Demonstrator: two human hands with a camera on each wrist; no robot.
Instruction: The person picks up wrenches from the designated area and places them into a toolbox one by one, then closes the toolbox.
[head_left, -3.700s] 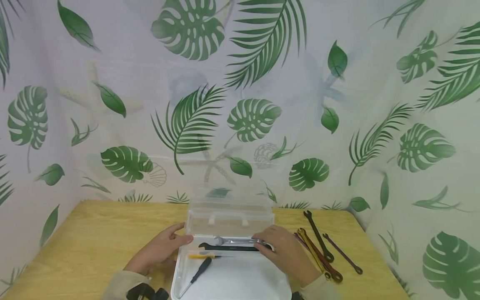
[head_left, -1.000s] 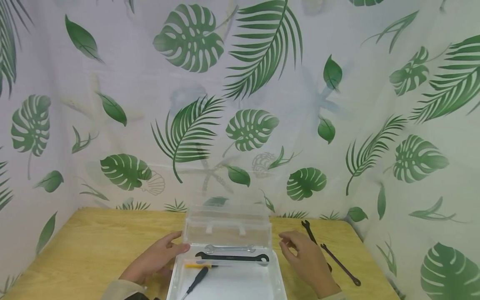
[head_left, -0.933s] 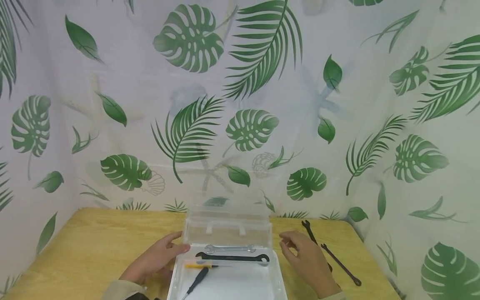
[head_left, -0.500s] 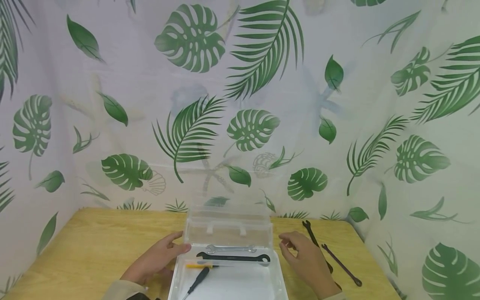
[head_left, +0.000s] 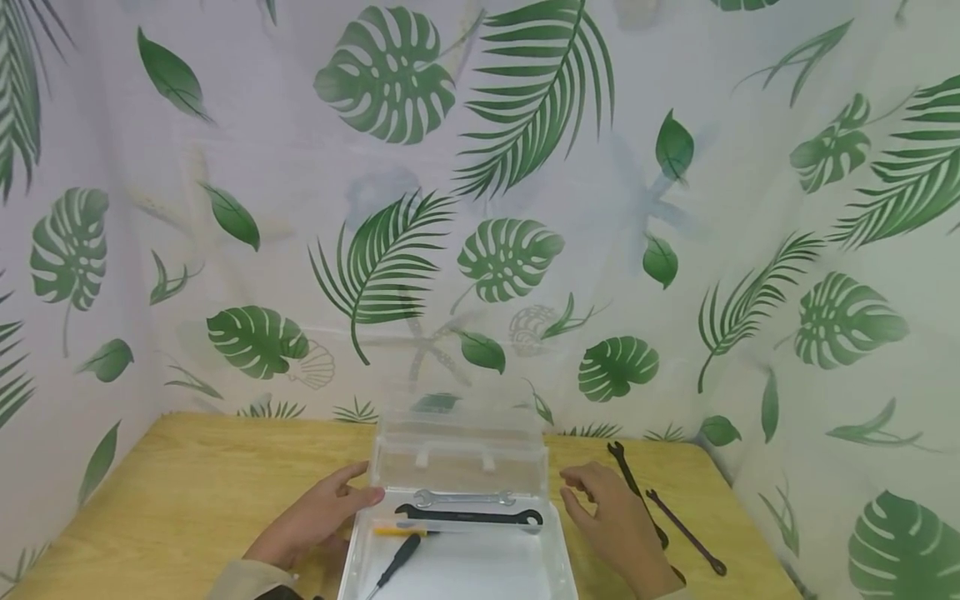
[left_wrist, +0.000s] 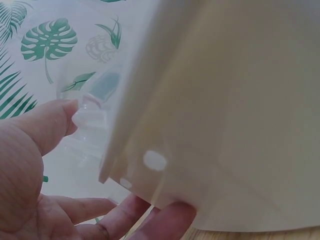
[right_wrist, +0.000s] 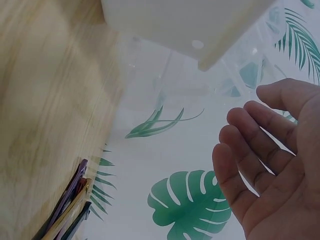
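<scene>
A white toolbox (head_left: 561, 554) with its clear lid (head_left: 461, 467) raised stands before me. Inside, a silver wrench (head_left: 465, 498) lies behind a black wrench (head_left: 468, 517). Nearer the front are a yellow-handled screwdriver (head_left: 390, 530) and a dark-handled one (head_left: 400, 558), its tip cut off by the frame. My left hand (head_left: 318, 512) holds the toolbox at its back left corner, thumb at the rim and fingers along the outer wall (left_wrist: 225, 150). To the right of the box, my right hand (head_left: 611, 521) hangs with loosely curled fingers and holds nothing, as the right wrist view shows.
On the table (head_left: 217, 500) at the right lie a black wrench (head_left: 630, 479) and a purple wrench (head_left: 686, 533). My right hand partly hides more wrenches, whose bundle, including a gold wrench (right_wrist: 67, 210), shows in the right wrist view. A leaf-patterned curtain (head_left: 525, 125) surrounds the table.
Since the earliest frame, my right hand has let go of the silver wrench in the toolbox and moved right, out beside the box. Over the last second both hands have stayed nearly still.
</scene>
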